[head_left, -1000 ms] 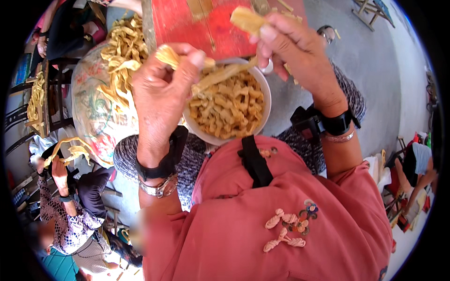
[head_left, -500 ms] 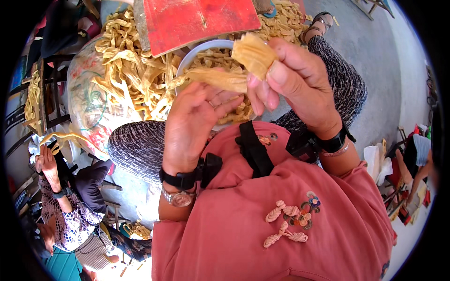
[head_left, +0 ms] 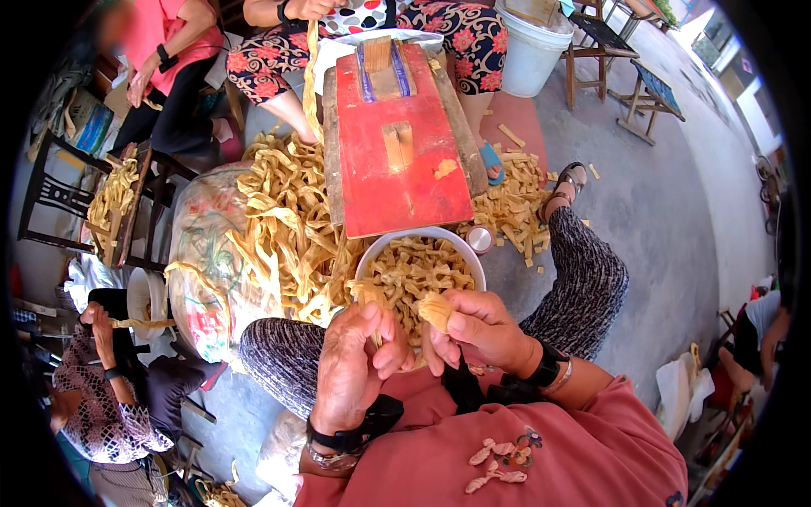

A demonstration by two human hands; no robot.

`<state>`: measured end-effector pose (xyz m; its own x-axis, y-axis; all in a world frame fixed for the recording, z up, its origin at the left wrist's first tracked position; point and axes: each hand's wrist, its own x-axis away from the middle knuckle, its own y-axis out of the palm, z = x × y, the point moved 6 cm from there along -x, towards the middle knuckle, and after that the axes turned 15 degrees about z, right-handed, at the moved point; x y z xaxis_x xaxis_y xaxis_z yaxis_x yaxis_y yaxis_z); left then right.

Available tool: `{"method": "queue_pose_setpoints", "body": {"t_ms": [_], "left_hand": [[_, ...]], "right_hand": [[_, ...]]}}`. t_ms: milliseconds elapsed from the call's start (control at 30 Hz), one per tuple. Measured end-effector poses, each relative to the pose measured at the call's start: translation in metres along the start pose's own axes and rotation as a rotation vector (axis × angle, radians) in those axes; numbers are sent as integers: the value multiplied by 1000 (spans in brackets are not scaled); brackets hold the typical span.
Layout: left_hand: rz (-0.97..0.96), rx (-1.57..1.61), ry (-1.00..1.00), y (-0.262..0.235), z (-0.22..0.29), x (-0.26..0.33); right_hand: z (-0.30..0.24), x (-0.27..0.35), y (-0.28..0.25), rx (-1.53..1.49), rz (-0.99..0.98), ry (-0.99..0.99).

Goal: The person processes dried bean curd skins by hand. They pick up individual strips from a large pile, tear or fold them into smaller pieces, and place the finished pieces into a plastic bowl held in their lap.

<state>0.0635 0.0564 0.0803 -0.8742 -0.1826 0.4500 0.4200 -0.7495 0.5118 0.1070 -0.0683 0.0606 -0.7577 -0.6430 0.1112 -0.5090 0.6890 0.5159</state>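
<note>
Both my hands are held close together over the near side of a white bowl (head_left: pixel 476 257) full of short, folded tan-yellow pieces. Between the thumb and fingers of my right hand (head_left: pixel 490 331) is a bunched tan-yellow strip (head_left: pixel 434 310), its ridged end sticking up. My left hand (head_left: pixel 353 362) has its fingers curled around a pale yellow strip (head_left: pixel 369 294) that pokes out above the thumb. Whether the two are ends of one strip is hidden by my fingers. A heap of long, pliable yellow strips (head_left: pixel 291 228) lies left of the bowl.
Beyond the bowl is a red board (head_left: pixel 359 169) with wooden blocks on it. A stuffed plastic sack (head_left: pixel 198 241) stands left, short cut pieces (head_left: pixel 515 203) lie on the floor right. Facing me sits a person holding a strip (head_left: pixel 312 76); other people sit at the left.
My view has tilted up, bringing more of the board and the people opposite into sight. My hands have come down nearer the bowl, and my left fingers have curled in around the strip.
</note>
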Motion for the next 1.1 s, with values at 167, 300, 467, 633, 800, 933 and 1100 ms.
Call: {"method": "queue_pose_setpoints", "body": {"t_ms": [167,300,467,633,800,933,1100], "left_hand": [[-90,-1,-36,20,21,28],[-198,-78,-99,37,17,42],[-407,-133,-140,58,19,64],[-430,-85,-113,63,20,83],[-339,-282,69,44,0,88],[-101,-617,483,21,-1,92],[139,-1034,1315,23,4,120]], "right_hand": [[-41,8,25,74,64,-411],[-61,25,35,221,160,-723],[-56,42,44,83,239,-578],[-71,60,62,210,333,-647],[-47,67,58,280,393,-706],[-34,66,47,413,468,-703],[-29,64,49,532,363,-549]]}}
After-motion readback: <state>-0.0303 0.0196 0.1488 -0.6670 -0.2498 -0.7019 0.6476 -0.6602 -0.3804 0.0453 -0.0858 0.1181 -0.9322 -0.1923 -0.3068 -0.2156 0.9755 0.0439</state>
